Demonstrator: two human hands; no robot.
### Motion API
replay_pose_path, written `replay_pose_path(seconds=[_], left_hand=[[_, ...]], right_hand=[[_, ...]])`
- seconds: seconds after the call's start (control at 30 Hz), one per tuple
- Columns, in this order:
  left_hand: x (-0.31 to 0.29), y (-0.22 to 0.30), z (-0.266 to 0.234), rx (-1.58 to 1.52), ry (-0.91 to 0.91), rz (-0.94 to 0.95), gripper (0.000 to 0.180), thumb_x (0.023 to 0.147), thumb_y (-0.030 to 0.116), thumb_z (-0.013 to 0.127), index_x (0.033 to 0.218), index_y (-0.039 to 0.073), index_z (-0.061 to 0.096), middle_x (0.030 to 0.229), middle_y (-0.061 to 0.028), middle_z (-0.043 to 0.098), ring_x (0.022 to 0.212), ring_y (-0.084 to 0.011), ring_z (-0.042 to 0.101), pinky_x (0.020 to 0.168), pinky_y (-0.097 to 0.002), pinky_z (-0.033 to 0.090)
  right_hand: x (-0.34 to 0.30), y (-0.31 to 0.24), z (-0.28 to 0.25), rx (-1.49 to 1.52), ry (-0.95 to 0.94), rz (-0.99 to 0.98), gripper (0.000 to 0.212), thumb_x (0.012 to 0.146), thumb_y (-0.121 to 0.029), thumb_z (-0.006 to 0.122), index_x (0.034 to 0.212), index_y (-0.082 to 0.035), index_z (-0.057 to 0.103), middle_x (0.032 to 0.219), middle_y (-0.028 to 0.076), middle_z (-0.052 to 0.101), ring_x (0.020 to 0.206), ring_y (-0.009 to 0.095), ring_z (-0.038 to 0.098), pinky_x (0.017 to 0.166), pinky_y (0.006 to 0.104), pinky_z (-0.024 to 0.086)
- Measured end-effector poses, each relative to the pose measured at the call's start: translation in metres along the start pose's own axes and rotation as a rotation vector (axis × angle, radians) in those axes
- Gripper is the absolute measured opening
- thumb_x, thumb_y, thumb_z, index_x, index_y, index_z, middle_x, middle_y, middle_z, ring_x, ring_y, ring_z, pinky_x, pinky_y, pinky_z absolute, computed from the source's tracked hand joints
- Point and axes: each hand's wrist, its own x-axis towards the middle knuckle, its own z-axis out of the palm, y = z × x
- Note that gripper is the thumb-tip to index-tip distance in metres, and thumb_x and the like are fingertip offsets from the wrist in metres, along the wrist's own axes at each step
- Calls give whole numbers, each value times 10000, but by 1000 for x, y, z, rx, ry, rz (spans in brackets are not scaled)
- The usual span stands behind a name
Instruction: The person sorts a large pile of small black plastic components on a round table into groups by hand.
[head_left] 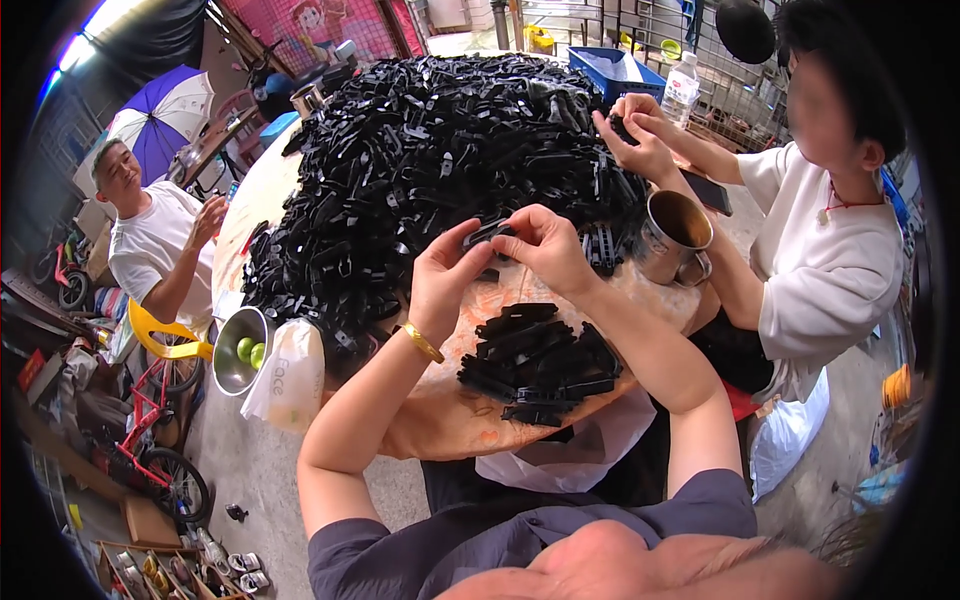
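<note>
Fingers (520, 248) of left hand (445, 272) and right hand (552, 252) pinched nearly closed on black part (487, 234) over bench (420, 430); near pile (540, 365) below, big pile (430, 150) beyond.

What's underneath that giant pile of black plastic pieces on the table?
Along the near edge of the giant pile of black plastic pieces, a peach-orange tablecloth shows, so it probably runs underneath. The pieces hide whatever lies beneath the middle.
</note>
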Motion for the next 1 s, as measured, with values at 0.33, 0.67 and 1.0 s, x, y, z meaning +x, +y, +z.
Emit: replay_pose_path(seconds=[0.33,0.67,1.0], left_hand=[[0,7,0,-277,119,-77,325,857,127,631,1135,-14,541,1022,-91,617,899,-151,615,818,-262,508],[4,7,-7,-326,131,-67,319,862,127,624,1140,-7,546,1018,-82,621,902,-150,616,812,-258,511],[4,14,-10,-41,79,10,347,801,42,672,1130,-2,569,949,-58,636,832,-110,607,763,-217,498]], right_hand=[[-6,-20,6,253,122,171,138,811,-94,682,861,14,612,768,52,645,643,89,605,591,207,509],[-5,-19,0,143,-1,188,151,801,-108,685,840,20,615,736,52,636,619,82,586,571,198,485],[-2,-14,-3,-206,-24,0,126,797,-102,692,819,-19,600,706,-15,602,605,30,528,558,171,432]])
